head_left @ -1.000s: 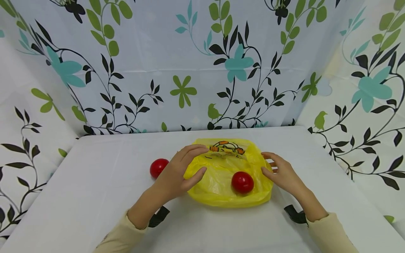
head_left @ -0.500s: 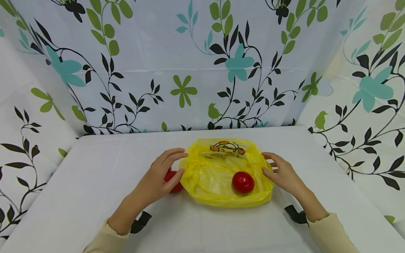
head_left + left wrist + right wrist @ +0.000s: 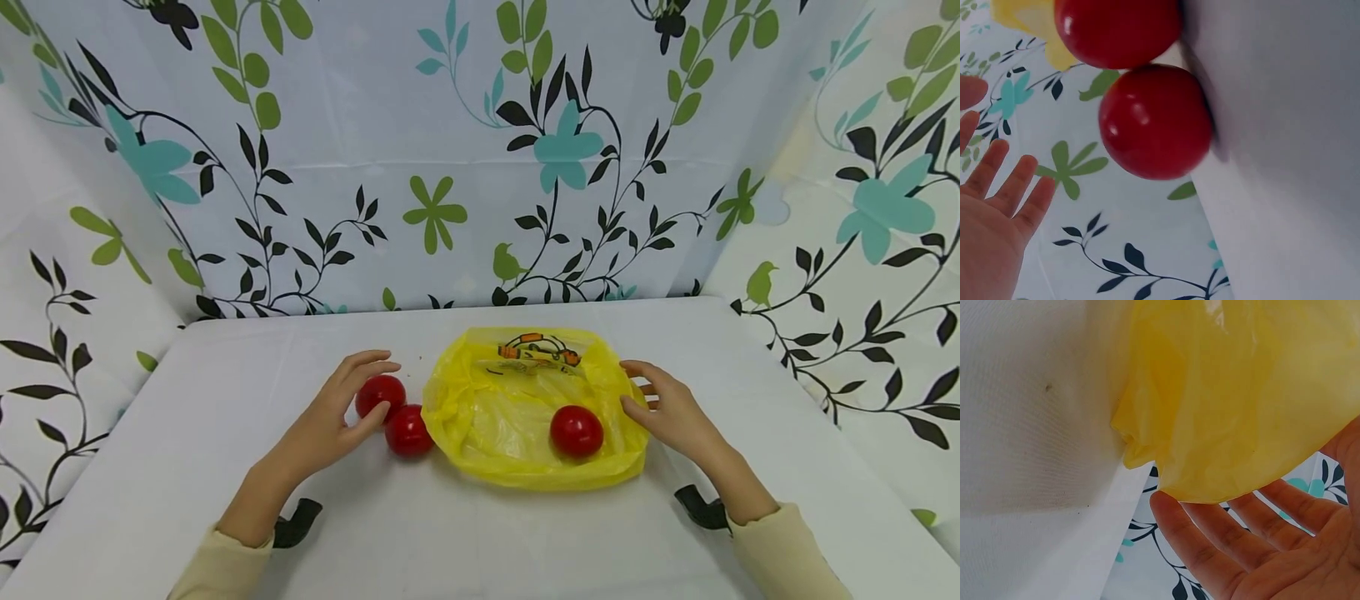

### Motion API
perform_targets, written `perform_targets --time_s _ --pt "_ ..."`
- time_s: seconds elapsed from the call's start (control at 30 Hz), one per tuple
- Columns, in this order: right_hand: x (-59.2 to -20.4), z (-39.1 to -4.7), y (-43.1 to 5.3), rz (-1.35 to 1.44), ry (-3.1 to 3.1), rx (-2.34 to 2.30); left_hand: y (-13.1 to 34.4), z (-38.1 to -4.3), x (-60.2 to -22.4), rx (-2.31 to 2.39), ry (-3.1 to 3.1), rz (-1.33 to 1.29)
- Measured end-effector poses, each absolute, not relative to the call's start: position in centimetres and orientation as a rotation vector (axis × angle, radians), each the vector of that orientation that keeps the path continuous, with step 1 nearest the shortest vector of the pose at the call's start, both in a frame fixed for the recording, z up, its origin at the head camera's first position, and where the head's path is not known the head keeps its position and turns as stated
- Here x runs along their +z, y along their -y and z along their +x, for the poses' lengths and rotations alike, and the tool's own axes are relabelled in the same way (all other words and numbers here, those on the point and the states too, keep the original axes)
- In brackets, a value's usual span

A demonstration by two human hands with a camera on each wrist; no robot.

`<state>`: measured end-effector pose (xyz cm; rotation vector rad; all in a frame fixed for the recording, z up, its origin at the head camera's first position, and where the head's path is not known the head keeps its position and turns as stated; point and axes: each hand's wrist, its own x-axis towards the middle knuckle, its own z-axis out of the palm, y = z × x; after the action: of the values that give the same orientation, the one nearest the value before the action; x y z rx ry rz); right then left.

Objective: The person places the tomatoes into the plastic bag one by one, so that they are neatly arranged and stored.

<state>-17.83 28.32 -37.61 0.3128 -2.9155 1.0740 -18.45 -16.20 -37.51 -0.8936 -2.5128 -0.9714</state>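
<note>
A yellow plastic bag (image 3: 487, 450) with a printed picture lies mouth-up on the white table. One glossy red, tomato-like ball (image 3: 576, 432) shows inside it, toward the right. Two more such balls stand left of the bag: a nearer one (image 3: 408, 431) right at the bag's edge and a farther one (image 3: 380, 395), close together. Over their left side hovers my left hand (image 3: 330, 425), fingers spread and holding nothing; in the left wrist view its fingers (image 3: 1035, 200) are apart from both balls. My right hand (image 3: 671, 412) rests at the bag's right rim, fingertips (image 3: 1169, 506) against the plastic.
White cloth covers the table (image 3: 480, 542). A floral curtain (image 3: 337, 167) hangs behind and along both sides. Black straps (image 3: 297, 523) are worn at the wrists.
My left hand has drawn back leftward from over the bag, and a second red ball beside the bag has come into sight. The bag's left edge has spread leftward; my right hand stays put.
</note>
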Motion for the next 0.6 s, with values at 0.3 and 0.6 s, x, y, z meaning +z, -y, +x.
perform_targets --time_s 0.3,0.6 --pt "-37.9 -17.9 -28.5 0.314 2.911 1.076 17.4 -19.3 -38.4 -0.914 2.726 -0.81" --pt "-38.1 -17.9 -28.6 0.286 2.931 1.077 17.9 -20.3 -39.5 -1.068 2.821 -0.805"
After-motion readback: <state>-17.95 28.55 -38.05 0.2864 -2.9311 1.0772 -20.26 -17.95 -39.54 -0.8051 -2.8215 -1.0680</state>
